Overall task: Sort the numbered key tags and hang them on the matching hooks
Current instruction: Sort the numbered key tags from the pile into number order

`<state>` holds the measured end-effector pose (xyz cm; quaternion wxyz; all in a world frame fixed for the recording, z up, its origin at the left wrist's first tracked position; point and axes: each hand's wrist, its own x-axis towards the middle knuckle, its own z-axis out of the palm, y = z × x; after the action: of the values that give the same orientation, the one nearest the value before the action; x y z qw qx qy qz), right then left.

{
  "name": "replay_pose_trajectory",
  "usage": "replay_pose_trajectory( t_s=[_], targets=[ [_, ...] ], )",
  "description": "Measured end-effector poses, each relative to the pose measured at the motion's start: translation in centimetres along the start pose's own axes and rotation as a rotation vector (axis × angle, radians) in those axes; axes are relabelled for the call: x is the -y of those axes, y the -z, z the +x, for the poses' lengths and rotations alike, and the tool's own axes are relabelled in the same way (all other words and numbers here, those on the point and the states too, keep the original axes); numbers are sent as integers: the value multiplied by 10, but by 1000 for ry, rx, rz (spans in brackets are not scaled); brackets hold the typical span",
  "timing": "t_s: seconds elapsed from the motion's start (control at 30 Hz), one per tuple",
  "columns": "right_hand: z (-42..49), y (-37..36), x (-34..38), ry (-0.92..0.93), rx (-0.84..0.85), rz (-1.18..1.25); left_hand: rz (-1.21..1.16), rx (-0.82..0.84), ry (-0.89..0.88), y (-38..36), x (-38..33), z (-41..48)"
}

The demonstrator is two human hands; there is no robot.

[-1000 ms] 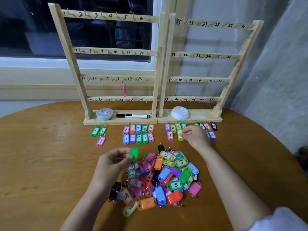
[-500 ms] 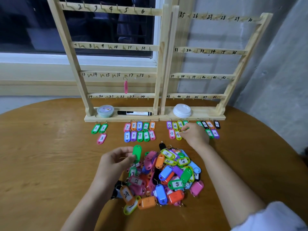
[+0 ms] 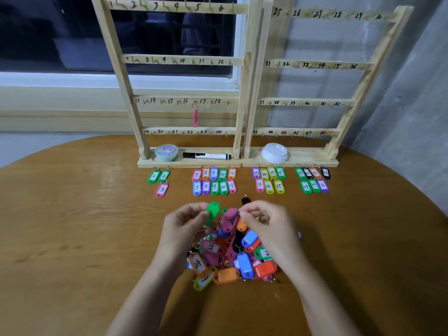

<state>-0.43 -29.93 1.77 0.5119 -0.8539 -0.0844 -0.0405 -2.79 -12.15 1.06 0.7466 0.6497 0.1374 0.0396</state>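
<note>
My left hand (image 3: pixel 184 226) holds a green key tag (image 3: pixel 212 213) upright by its lower end, above the left edge of a pile of coloured key tags (image 3: pixel 232 258) on the round wooden table (image 3: pixel 72 238). My right hand (image 3: pixel 266 221) hovers over the pile's top with curled fingers; whether it pinches a tag is hidden. Sorted tags lie in groups before the racks: 2–3 (image 3: pixel 160 180), 7–11 (image 3: pixel 214 181), 13–16 (image 3: pixel 269 180), 19–22 (image 3: pixel 314 180). Two wooden hook racks (image 3: pixel 184 61) (image 3: pixel 320 66) stand behind, numbered 1–24 and 25–48. One pink tag (image 3: pixel 195 117) hangs near hook 17.
On the left rack's base sit a small round tub (image 3: pixel 166 152) and a black marker (image 3: pixel 206 156); a stack of white cup lids (image 3: pixel 274 152) sits on the right base. A window and a grey wall lie behind the racks.
My right hand left the 13–16 group and pulled back to the top of the pile. My left hand kept the green tag. The camera tilted down and closer.
</note>
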Motion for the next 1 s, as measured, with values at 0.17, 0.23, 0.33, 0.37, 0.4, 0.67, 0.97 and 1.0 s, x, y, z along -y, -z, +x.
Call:
replay_pose_trajectory(
  t_s=[0.17,0.23,0.33,0.37,0.4,0.67,0.97,1.0],
  targets=[
    [-24,-17,-2,18,31,65,-46,-57,-4,7,2,-6],
    [-25,-18,-4,7,21,75,-60,-72,12,10,3,-7],
    [-23,-21,-3,-1,19,106,-126,-84,56,12,3,-10],
    [-23,-22,-2,1,20,117,-132,-84,61,12,2,-11],
    [-22,-24,-1,2,19,130,-132,-87,59,12,2,-12],
    [-25,-41,8,-15,14,177,-171,-100,-8,15,4,-14],
    [-20,-47,9,-90,-39,261,-116,10,47,12,10,-20],
    [-19,-45,9,-109,-49,295,-85,16,37,11,9,-19]
  ],
)
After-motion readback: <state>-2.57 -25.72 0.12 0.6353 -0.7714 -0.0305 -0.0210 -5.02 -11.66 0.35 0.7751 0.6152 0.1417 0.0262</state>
